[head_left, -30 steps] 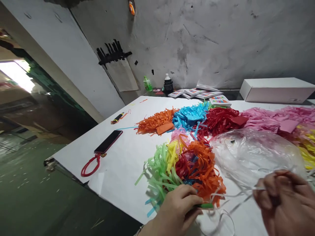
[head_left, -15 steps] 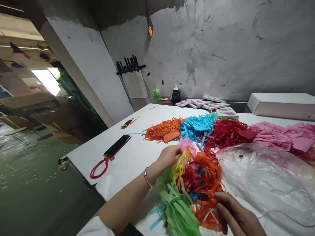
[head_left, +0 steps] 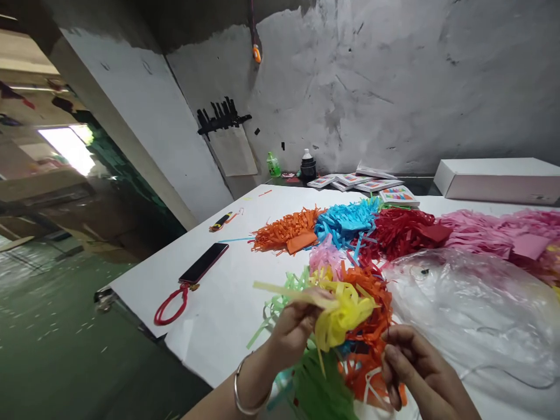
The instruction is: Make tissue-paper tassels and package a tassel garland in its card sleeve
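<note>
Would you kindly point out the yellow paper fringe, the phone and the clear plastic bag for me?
yellow paper fringe [head_left: 343, 312], head view, on the bunched loops of strips.
phone [head_left: 203, 263], head view, middle of its dark screen.
clear plastic bag [head_left: 464, 309], head view, on its crumpled top surface.

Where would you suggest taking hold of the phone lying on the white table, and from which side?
I would take the phone across its two long edges near the middle, coming from above. It lies flat, screen up, apart from the paper fringe, so the narrow width suits a pinch. The red loop at its near end is another likely hold.
</note>
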`<state>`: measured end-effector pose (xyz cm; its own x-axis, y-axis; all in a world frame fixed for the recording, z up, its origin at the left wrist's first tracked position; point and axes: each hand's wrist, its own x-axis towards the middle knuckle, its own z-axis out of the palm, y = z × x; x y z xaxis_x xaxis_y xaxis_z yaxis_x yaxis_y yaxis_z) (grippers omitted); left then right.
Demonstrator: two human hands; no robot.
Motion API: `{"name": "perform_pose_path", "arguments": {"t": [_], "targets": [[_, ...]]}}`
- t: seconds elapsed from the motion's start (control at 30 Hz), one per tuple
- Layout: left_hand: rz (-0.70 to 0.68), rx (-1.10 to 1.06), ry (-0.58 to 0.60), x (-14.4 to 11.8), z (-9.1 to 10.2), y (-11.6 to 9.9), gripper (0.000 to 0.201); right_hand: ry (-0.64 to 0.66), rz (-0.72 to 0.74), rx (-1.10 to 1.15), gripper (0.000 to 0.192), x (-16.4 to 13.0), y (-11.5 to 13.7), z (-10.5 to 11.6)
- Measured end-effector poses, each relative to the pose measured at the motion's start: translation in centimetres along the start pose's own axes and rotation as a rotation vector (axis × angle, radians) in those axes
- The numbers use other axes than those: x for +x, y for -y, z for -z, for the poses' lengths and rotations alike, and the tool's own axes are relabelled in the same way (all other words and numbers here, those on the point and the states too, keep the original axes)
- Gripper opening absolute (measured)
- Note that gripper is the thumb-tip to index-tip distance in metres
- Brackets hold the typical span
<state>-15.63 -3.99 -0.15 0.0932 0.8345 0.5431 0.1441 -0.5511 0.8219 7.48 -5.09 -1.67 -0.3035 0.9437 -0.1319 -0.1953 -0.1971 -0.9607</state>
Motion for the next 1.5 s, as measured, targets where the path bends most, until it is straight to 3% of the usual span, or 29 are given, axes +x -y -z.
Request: {"name": "perform_pose_path", "arguments": {"t": [0.1,0.2,0.57,0.63,0.7,0.8,0.87,0.9,1.1,1.23,1.3,1.4,1.47,1.5], "targets": [[-0.327,0.202,0.227,-0.9,-0.5,-0.8,0.014,0.017,-0.005,0.131,0.042,0.3,0.3,-0.2],[-0.530,0.424,0.289,-1.3,-0.6,-1.7,0.018,0.001,0.000,0.227,0.039,0.7,0.2,0.0],[-0.674,0.475,0.415,-2.2,-1.5,-2.7,0.026,0.008,0.036,0.211,0.027,-0.3,0.5,-0.1],[-0.667,0.487,0.423,-2.2,-1.6,-2.7,0.025,0.028,0.048,0.142,0.026,-0.3,0.7,0.1],[-0.556,0.570,0.390,-2.4,-1.5,-2.7,0.021,-0.028,0.159,-0.001,0.022,-0.4,0.6,0.6],[-0.159,0.818,0.246,-2.7,-1.2,-2.9,0.013,-0.191,0.428,-0.251,0.013,-0.7,0.5,1.1],[0.046,0.878,0.131,-3.0,-1.1,-3.3,0.014,-0.198,0.525,-0.349,0.011,-1.1,0.5,1.1],[0.083,0.851,0.095,-3.2,-1.2,-3.6,0.014,-0.167,0.537,-0.370,0.012,-1.2,0.5,0.9],[-0.053,0.336,0.155,-3.6,-4.7,-4.9,0.038,0.017,0.496,-0.346,0.014,-2.4,0.8,-0.7],[-0.054,0.183,-0.020,-3.2,-6.5,-4.4,0.009,-0.045,0.380,-0.192,0.015,-3.1,0.6,-0.7],[-0.081,0.193,-0.026,-3.3,-6.5,-4.1,0.008,-0.135,0.307,-0.078,0.016,-3.2,0.3,-0.3],[-0.223,0.184,0.201,-3.8,-6.0,-4.0,0.008,-0.235,0.239,0.020,0.016,-3.0,-0.3,0.4],[-0.361,0.129,0.409,-4.0,-5.4,-4.3,0.017,-0.268,0.211,0.055,0.016,-2.8,-0.5,0.9],[-0.376,0.107,0.453,-4.0,-5.1,-4.7,0.020,-0.272,0.202,0.073,0.016,-2.8,-0.6,1.0]]}}
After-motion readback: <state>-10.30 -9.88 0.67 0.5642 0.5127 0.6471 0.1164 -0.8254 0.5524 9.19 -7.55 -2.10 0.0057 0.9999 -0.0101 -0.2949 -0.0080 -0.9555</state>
